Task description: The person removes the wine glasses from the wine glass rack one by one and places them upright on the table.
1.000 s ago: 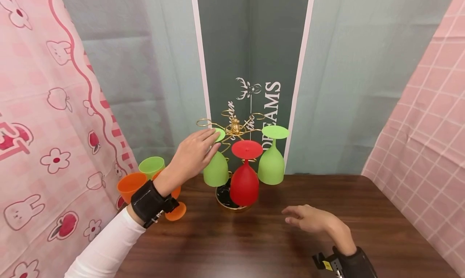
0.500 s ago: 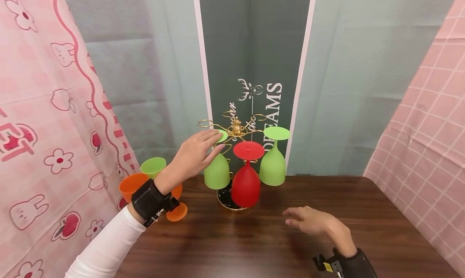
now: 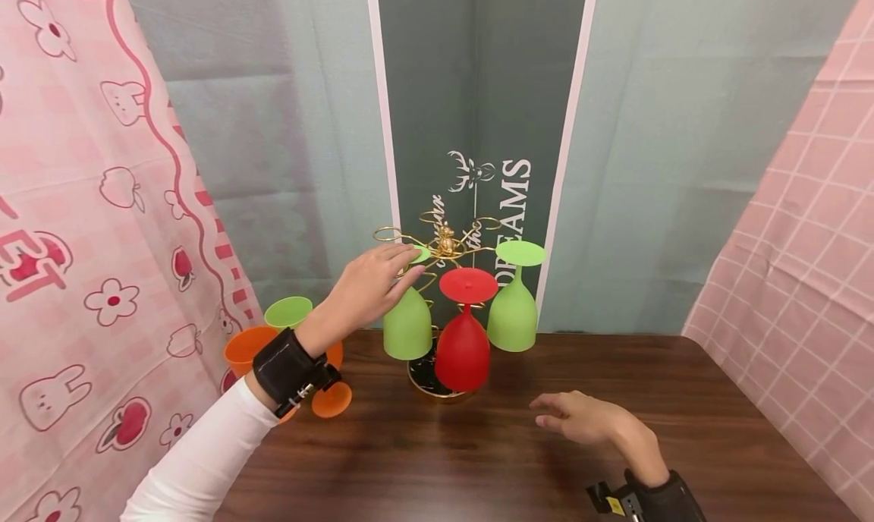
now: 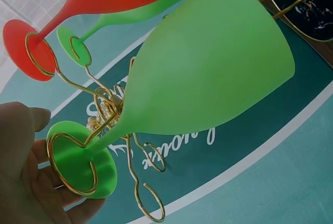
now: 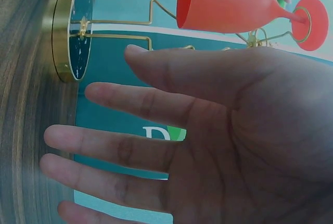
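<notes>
A green plastic goblet [image 3: 407, 326] hangs upside down from a gold wire rack [image 3: 447, 243], its foot [image 4: 78, 166] seated in a wire loop. My left hand [image 3: 365, 285] lies over that foot, with the fingers along its top side and the thumb held apart; part of the foot is hidden beneath the fingers in the head view. Beside it hang a red goblet [image 3: 464, 351] at the front and another green goblet [image 3: 514, 317] on the right, both bowl down. My right hand [image 3: 589, 418] is over the table at the right, fingers spread and holding nothing.
On the left stand an orange goblet [image 3: 247, 346] and a green one [image 3: 289, 311], bowls up, partly hidden by my left forearm. An orange foot [image 3: 332, 400] shows beside my wrist. The rack's round black base [image 3: 429, 376] rests on the brown wooden table [image 3: 519, 469].
The head view has shifted slightly. My left hand stays at the green goblet's foot and covers a little more of it. The right hand keeps its place.
</notes>
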`<action>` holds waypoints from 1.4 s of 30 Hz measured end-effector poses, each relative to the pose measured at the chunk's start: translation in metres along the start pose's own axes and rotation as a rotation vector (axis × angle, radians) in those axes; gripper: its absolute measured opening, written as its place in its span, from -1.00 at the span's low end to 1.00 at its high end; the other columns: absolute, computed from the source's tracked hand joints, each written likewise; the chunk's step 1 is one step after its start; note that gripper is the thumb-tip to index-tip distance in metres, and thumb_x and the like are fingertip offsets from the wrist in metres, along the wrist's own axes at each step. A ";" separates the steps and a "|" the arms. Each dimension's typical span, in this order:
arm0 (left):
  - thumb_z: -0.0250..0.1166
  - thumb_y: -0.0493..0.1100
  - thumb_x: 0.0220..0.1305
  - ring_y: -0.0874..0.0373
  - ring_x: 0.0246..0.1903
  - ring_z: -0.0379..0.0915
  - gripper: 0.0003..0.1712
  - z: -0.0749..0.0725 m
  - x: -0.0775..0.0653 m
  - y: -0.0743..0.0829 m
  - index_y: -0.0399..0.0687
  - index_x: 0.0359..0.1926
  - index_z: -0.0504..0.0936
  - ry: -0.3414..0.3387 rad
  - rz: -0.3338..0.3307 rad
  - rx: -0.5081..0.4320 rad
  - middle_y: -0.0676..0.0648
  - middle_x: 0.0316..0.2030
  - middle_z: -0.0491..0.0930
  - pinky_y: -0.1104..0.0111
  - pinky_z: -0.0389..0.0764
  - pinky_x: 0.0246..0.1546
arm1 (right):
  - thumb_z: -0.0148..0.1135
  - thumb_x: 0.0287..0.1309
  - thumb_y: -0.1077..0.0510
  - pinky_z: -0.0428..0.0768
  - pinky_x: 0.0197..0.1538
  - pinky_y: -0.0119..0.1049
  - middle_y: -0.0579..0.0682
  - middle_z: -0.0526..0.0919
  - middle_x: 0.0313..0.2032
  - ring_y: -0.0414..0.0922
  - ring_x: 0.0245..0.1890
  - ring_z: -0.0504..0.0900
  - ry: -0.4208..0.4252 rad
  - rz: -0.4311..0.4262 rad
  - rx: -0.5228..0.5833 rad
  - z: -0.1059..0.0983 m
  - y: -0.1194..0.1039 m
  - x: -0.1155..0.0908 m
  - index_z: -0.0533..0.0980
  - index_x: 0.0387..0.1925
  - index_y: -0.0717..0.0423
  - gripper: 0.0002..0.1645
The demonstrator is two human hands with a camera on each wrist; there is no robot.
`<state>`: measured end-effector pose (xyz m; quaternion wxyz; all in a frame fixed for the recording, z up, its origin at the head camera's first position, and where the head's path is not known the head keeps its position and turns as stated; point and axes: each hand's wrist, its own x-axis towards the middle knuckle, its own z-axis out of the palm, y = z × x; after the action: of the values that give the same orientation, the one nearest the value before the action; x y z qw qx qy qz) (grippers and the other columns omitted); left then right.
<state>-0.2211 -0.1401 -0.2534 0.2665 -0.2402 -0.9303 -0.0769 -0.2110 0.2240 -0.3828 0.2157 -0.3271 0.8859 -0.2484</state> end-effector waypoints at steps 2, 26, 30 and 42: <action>0.11 0.06 0.56 -0.09 0.35 0.46 -0.50 0.000 0.001 -0.001 -0.10 0.31 0.59 0.009 -0.007 -0.015 -0.17 0.28 0.60 0.01 0.48 0.35 | 0.14 0.47 0.07 0.59 0.10 0.21 0.25 0.67 0.10 0.23 0.11 0.65 0.002 0.006 0.011 0.001 -0.001 0.000 0.52 0.19 0.31 -0.55; 0.08 -0.03 0.59 -0.08 0.17 0.61 -0.59 -0.015 0.003 -0.007 -0.03 0.30 0.60 -0.073 -0.060 -0.129 -0.14 0.17 0.68 0.00 0.64 0.11 | 0.14 0.47 0.09 0.61 0.07 0.17 0.23 0.69 0.08 0.21 0.09 0.66 0.015 -0.010 -0.017 0.000 -0.004 0.001 0.53 0.17 0.29 -0.58; 0.07 -0.05 0.60 -0.07 0.07 0.65 -0.59 -0.016 0.007 -0.009 -0.07 0.29 0.61 -0.096 -0.061 -0.131 -0.15 0.11 0.71 0.03 0.66 0.02 | 0.14 0.47 0.08 0.61 0.08 0.18 0.26 0.67 0.10 0.22 0.10 0.66 0.014 -0.009 -0.012 0.000 -0.003 0.001 0.53 0.18 0.29 -0.57; 0.06 -0.10 0.60 -0.07 -0.09 0.70 -0.60 -0.019 -0.004 -0.024 -0.11 0.28 0.62 -0.071 -0.098 -0.132 -0.21 0.04 0.73 0.05 0.65 -0.07 | 0.15 0.46 0.06 0.58 0.11 0.23 0.26 0.66 0.12 0.27 0.13 0.63 0.008 0.007 -0.009 0.002 -0.001 0.001 0.53 0.18 0.28 -0.56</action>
<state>-0.2210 -0.1681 -0.2396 0.2127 -0.2139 -0.9427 -0.1426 -0.2100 0.2221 -0.3839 0.2114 -0.3240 0.8890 -0.2449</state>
